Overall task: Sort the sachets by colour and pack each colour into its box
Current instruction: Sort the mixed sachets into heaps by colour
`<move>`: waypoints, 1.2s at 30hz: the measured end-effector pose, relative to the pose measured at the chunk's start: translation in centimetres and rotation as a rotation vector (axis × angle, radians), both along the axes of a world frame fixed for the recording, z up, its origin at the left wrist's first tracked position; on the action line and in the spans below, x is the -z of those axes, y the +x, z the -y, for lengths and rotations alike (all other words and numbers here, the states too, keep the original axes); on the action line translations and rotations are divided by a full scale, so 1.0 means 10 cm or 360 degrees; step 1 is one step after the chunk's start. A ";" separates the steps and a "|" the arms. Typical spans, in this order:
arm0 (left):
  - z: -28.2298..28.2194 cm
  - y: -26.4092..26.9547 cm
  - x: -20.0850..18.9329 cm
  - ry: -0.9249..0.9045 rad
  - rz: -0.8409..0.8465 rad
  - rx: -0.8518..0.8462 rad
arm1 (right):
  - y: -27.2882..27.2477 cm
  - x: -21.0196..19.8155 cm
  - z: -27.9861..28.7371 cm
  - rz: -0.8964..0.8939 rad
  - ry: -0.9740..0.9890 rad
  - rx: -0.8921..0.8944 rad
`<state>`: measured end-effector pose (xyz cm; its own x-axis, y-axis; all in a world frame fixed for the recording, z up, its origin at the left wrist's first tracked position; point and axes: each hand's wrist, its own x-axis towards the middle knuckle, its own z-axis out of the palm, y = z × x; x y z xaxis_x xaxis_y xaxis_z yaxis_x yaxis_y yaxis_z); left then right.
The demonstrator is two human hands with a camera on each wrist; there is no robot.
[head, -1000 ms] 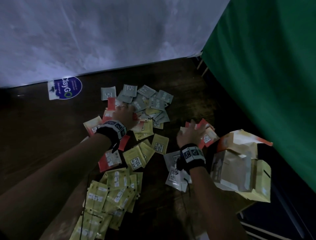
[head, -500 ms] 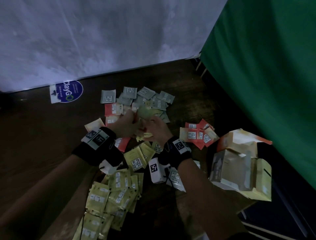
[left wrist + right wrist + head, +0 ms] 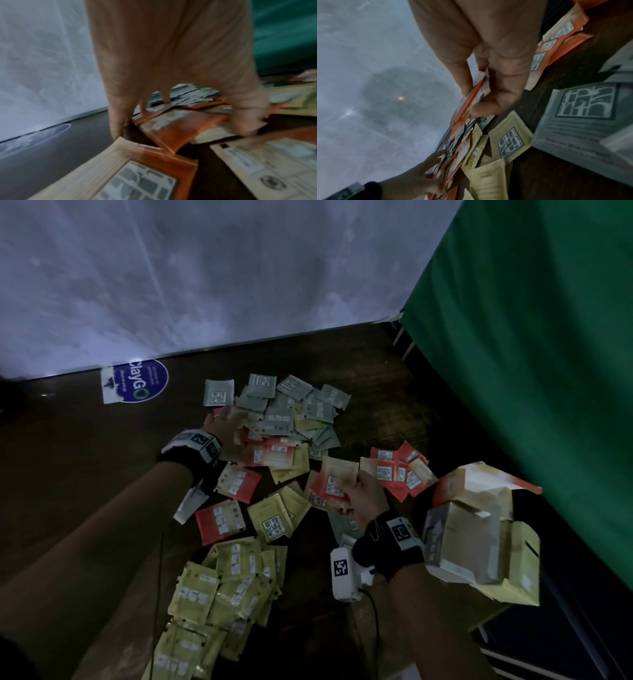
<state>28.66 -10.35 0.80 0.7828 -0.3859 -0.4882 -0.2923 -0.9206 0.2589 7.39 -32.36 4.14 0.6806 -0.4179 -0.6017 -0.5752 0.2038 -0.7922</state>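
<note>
Sachets lie on a dark wooden table (image 3: 85,457): grey ones (image 3: 291,405) at the back, a yellow heap (image 3: 226,590) near me, an orange group (image 3: 400,474) on the right, and mixed ones in the middle. My left hand (image 3: 222,422) arches over the mixed pile, its fingertips (image 3: 118,127) and thumb at opposite edges of an orange sachet (image 3: 180,125). My right hand (image 3: 359,494) pinches another orange sachet (image 3: 334,481), seen edge-on as the orange sachet (image 3: 471,94), just left of the orange group. An orange box (image 3: 479,484), a grey box (image 3: 459,542) and a yellow box (image 3: 520,570) stand open at the right.
A white curtain (image 3: 205,285) closes off the back of the table and a green cloth (image 3: 531,354) hangs along its right side. A round blue sticker (image 3: 140,381) lies at the back left. The boxes sit close to the table's right edge.
Half a second ago both hands met over the middle pile. Since then my left hand has gone back to the mixed pile, and my right has carried an orange sachet rightwards.
</note>
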 end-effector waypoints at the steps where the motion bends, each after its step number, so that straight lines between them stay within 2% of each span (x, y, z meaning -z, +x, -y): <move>1: 0.01 0.00 -0.01 0.0014 0.0040 0.0006 | -0.02 0.01 -0.01 0.0018 -0.0023 0.0003; 6: 0.02 -0.14 -0.04 0.0023 0.0308 0.0078 | -0.09 -0.03 -0.06 0.0057 -0.0089 0.0004; 8: -0.09 -0.12 -0.04 -0.0101 0.0327 0.0051 | -0.10 -0.06 -0.08 0.0075 -0.0058 -0.0010; 10: -0.18 -0.12 -0.15 -0.0318 0.0325 -0.0103 | -0.08 -0.09 -0.10 0.0089 -0.0057 0.0006; 14: -0.23 -0.33 -0.65 -0.0669 0.0405 -0.0471 | 0.04 -0.21 -0.18 0.0181 -0.0018 -0.0053; 16: -0.27 -0.47 -0.81 -0.0947 0.0314 -0.0674 | 0.11 -0.31 -0.24 0.0254 0.0139 -0.0049; 17: -0.27 -0.54 -0.86 -0.1094 0.0187 -0.0718 | 0.14 -0.37 -0.28 0.0289 0.0241 -0.0031; 20: -0.17 -0.76 -0.98 -0.1412 -0.0276 -0.0690 | 0.25 -0.54 -0.43 0.0425 0.0449 -0.0062; 21: -0.08 -0.82 -1.00 -0.1460 -0.0354 -0.0613 | 0.28 -0.56 -0.46 0.0454 0.0489 -0.0064; 24: 0.20 -0.99 -1.04 -0.1399 -0.0416 -0.0472 | 0.30 -0.55 -0.53 0.0499 0.0618 -0.0031; 26: 0.34 -1.08 -0.94 -0.1378 -0.0457 -0.0415 | 0.26 -0.51 -0.55 0.0514 0.0734 -0.0079; 28: 0.44 -1.17 -0.77 -0.1350 -0.0383 -0.0294 | 0.16 -0.47 -0.51 0.0445 0.0767 -0.0097; 31: 0.49 -1.20 -0.52 -0.0915 -0.0099 -0.0125 | -0.05 -0.37 -0.35 0.0217 0.0585 0.0058; 36: 0.45 -0.85 -0.13 -0.0304 0.0046 -0.0246 | -0.37 -0.15 -0.16 0.0043 0.0363 0.0233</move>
<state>20.19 -14.86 2.11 0.8522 -0.3436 -0.3947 -0.1614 -0.8901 0.4263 3.68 -30.81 5.69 0.6400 -0.3685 -0.6743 -0.5060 0.4583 -0.7307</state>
